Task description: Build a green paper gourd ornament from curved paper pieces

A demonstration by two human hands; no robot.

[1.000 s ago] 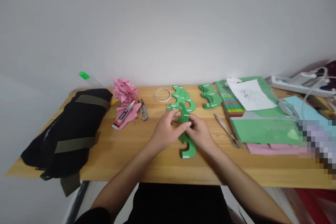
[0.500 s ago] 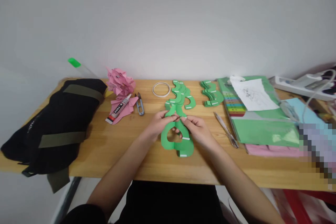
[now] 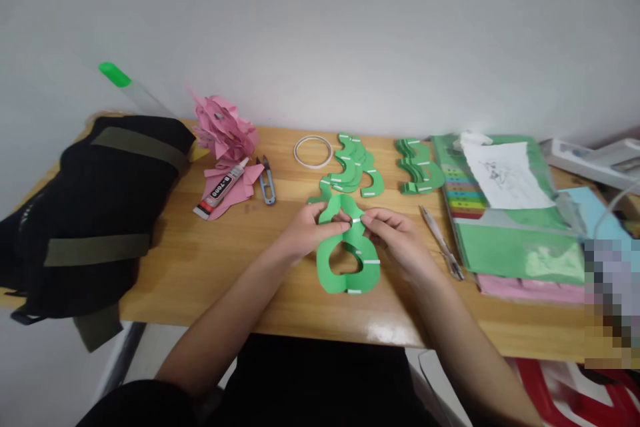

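A green paper cutout [image 3: 327,273], folded down its middle and shaped like a figure eight, is held above the front of the table. Small white strips mark its right half. My left hand [image 3: 311,230] is closed on its upper left side, thumb reaching over the inner edge. At the upper right edge, beside a white strip, my right hand [image 3: 400,240] pinches the paper between thumb and finger. Just behind my hands lies a group of green curved paper pieces [image 3: 353,167] with white strips. A second stack of such pieces [image 3: 419,170] sits farther right.
Left of my hands are snips [image 3: 269,185], a glue tube [image 3: 223,187], crumpled pink paper [image 3: 225,127] and a black bag [image 3: 115,213]. A ring [image 3: 313,152] lies at the back. A pen [image 3: 442,243] and a green paper pack [image 3: 510,247] lie right, near a power strip [image 3: 590,163].
The green cutout is spread wider and shows more of its face. My right hand has shifted outward along its edge. The camera view has tilted slightly.
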